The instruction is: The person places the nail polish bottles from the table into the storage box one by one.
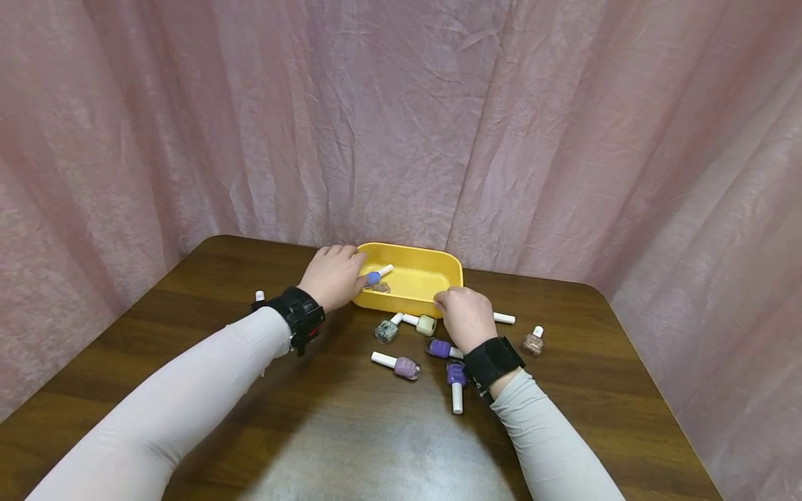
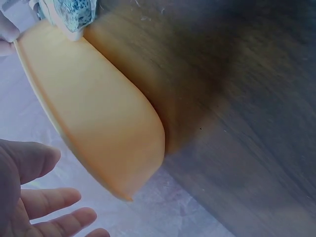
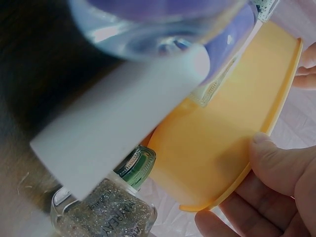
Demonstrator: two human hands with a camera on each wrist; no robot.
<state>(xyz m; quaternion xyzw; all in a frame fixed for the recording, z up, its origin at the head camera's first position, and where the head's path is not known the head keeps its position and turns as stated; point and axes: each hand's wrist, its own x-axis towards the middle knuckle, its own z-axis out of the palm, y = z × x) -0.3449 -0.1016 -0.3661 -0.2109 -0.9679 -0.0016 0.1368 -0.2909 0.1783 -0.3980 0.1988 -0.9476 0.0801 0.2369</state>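
Note:
A yellow plastic bin (image 1: pixel 401 305) stands near the back of the table. My right hand (image 1: pixel 466 316) pinches its front right rim, thumb on the inner side in the right wrist view. At the left end is my left hand (image 1: pixel 335 277); its fingers (image 2: pixel 52 201) are extended and spread beside the bin wall in the left wrist view. Inside the bin lie a blue nail polish bottle (image 1: pixel 374 278) with a white cap and a brownish one (image 1: pixel 380 287). In front lie a glittery nail polish bottle (image 1: pixel 386 331) and a pale green one (image 1: pixel 426 325).
Two purple bottles (image 1: pixel 457 374) lie by my right wrist, with a lilac bottle (image 1: pixel 407 368) to their left. Further right is a gold glitter bottle (image 1: pixel 534 341). White caps show beyond the right hand (image 1: pixel 504 318) and left wrist (image 1: pixel 260 296). Pink curtain (image 1: pixel 401 125) hangs behind.

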